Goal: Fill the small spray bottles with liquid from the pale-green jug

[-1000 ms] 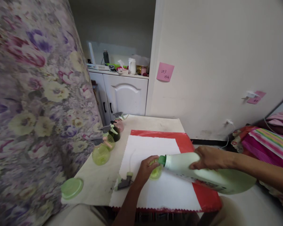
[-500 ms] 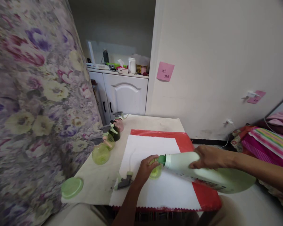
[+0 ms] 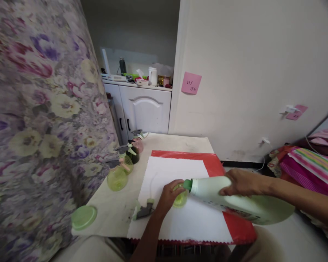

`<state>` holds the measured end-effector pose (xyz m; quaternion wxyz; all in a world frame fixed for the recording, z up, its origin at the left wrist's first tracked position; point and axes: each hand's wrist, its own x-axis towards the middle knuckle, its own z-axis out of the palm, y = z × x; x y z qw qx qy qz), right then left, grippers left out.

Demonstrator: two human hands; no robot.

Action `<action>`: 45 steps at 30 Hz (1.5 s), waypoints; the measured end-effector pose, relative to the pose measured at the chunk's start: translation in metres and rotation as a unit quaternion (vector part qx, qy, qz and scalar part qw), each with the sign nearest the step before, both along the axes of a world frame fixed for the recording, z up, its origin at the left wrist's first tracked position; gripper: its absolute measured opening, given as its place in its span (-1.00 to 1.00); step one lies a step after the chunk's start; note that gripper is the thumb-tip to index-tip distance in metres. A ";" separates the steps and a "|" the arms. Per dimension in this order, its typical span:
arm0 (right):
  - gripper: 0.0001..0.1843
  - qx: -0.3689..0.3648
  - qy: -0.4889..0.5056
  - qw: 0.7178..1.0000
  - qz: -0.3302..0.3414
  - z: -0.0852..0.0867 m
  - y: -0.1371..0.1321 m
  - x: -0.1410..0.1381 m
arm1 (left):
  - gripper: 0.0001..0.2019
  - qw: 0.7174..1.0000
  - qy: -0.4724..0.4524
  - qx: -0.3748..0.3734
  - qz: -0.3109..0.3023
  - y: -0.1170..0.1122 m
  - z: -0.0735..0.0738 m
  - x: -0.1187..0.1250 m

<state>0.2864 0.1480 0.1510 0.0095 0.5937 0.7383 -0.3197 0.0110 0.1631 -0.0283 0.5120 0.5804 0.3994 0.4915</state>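
My right hand (image 3: 239,182) is wrapped round a large pale green bottle (image 3: 211,186), tilted nearly level with its darker green neck pointing left. That neck meets the mouth of a small yellow-green spray bottle (image 3: 180,199), which stands on the white sheet (image 3: 196,222). Closed round the small bottle's top is my left hand (image 3: 170,194), its fingers partly covering the opening. Whether liquid is flowing cannot be made out. A loose spray head (image 3: 146,210) with its thin tube lies on the sheet, left of my left wrist. A round green cap (image 3: 84,217) rests at the table's left corner.
Several spray bottles stand along the table's left edge, the nearest a yellow-green one (image 3: 117,178). Red sheeting (image 3: 239,229) lies under the white sheet. A floral curtain (image 3: 51,127) hangs at left; a white cabinet (image 3: 144,109) and a wall stand behind. Folded bedding (image 3: 308,171) is at right.
Both hands and both bottles have stayed almost still. The large bottle's base end has shifted very slightly left.
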 end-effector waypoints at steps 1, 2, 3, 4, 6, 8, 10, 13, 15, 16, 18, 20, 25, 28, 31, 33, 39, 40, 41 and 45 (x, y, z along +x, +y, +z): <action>-0.63 -0.010 0.002 1.000 0.007 -0.001 -0.001 0.000 | -0.72 1.000 -0.001 0.000 0.000 0.000 0.000 0.000; -0.62 -0.021 0.002 1.000 0.019 -0.002 -0.002 0.001 | -0.71 1.000 -0.001 0.000 -0.001 0.000 0.000 0.000; -0.61 -0.029 0.002 0.999 0.029 -0.004 -0.002 0.002 | -0.71 1.000 -0.001 0.001 -0.002 0.000 0.000 0.000; -0.60 -0.030 0.002 0.999 0.028 -0.006 -0.003 0.002 | -0.71 1.000 -0.001 0.002 -0.003 0.000 0.000 -0.001; -0.58 -0.030 0.001 0.999 0.021 -0.010 -0.004 0.004 | -0.72 1.000 0.001 0.004 -0.005 0.000 0.000 -0.001; -0.57 -0.026 -0.001 1.000 0.015 -0.014 -0.005 0.005 | -0.73 1.000 0.004 0.008 -0.005 0.001 0.000 -0.001; -0.57 -0.022 0.003 1.000 0.005 -0.017 -0.007 0.006 | -0.73 1.000 0.007 0.011 -0.005 0.001 0.001 -0.001; -0.57 -0.021 0.019 1.000 -0.004 -0.023 -0.009 0.009 | -0.73 1.000 0.013 0.015 -0.006 0.000 0.003 -0.001; -0.56 -0.019 0.029 0.999 -0.005 -0.027 -0.011 0.010 | -0.73 1.000 0.018 0.016 -0.006 0.000 0.004 0.000; -0.56 -0.017 0.033 0.999 -0.006 -0.028 -0.012 0.011 | -0.73 1.000 0.020 0.017 -0.005 0.000 0.004 0.000; -0.56 -0.010 0.044 0.999 -0.011 -0.032 -0.015 0.013 | -0.72 1.000 0.025 0.018 -0.002 0.001 0.003 0.000; -0.57 -0.003 0.064 0.998 -0.017 -0.035 -0.018 0.014 | -0.72 0.999 0.032 0.021 -0.001 0.002 0.002 0.001; -0.62 0.017 0.097 0.995 -0.032 -0.044 -0.024 0.018 | -0.72 0.998 0.057 0.033 0.002 0.003 0.001 0.001; -0.63 0.029 0.115 0.992 -0.042 -0.046 -0.027 0.024 | -0.76 0.996 0.074 0.048 0.003 0.001 0.005 0.000; -0.62 0.048 0.160 0.983 -0.076 -0.043 -0.031 0.033 | -0.78 0.994 0.091 0.060 0.005 -0.001 0.009 -0.001; -0.62 0.072 0.210 0.969 -0.109 -0.041 -0.033 0.039 | -0.77 0.993 0.100 0.063 0.009 -0.003 0.010 -0.001; -0.56 0.205 0.385 0.880 -0.190 -0.062 -0.028 0.042 | -0.75 0.991 0.118 0.064 0.028 -0.003 0.008 0.001; -0.56 0.221 0.404 0.864 -0.203 -0.070 -0.025 0.038 | -0.75 0.990 0.122 0.062 0.032 -0.004 0.008 0.001; -0.57 0.230 0.416 0.854 -0.210 -0.079 -0.021 0.033 | -0.74 0.990 0.125 0.060 0.036 -0.004 0.008 0.001; -0.57 0.257 0.456 0.820 -0.232 -0.110 -0.004 0.003 | -0.72 0.987 0.140 0.057 0.047 -0.007 0.009 0.001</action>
